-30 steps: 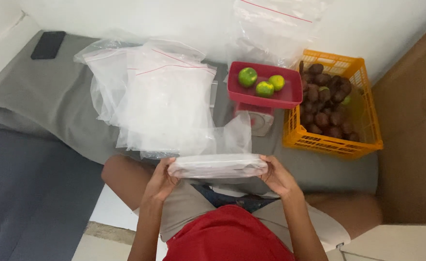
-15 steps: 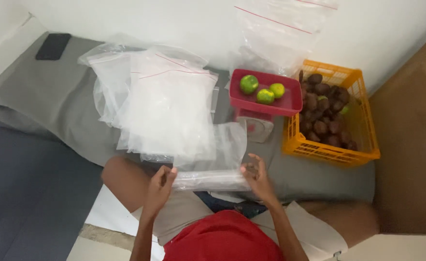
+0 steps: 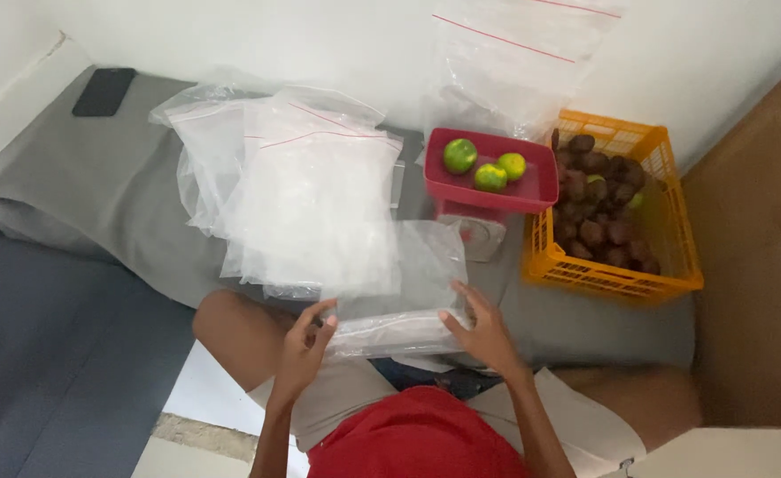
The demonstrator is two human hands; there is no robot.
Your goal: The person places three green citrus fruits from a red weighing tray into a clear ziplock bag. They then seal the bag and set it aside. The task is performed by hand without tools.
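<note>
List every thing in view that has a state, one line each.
left hand: gripping the clear plastic bag, which is flattened
right hand: pressing the bag's other end
pile of bags: loose, spread out
red scale tray: holding three green fruits
orange crate: filled with dark fruit
phone: screen dark

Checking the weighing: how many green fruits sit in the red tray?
3, all in the red tray: one at the left, one in the middle, one at the right. None looks hidden.
</note>
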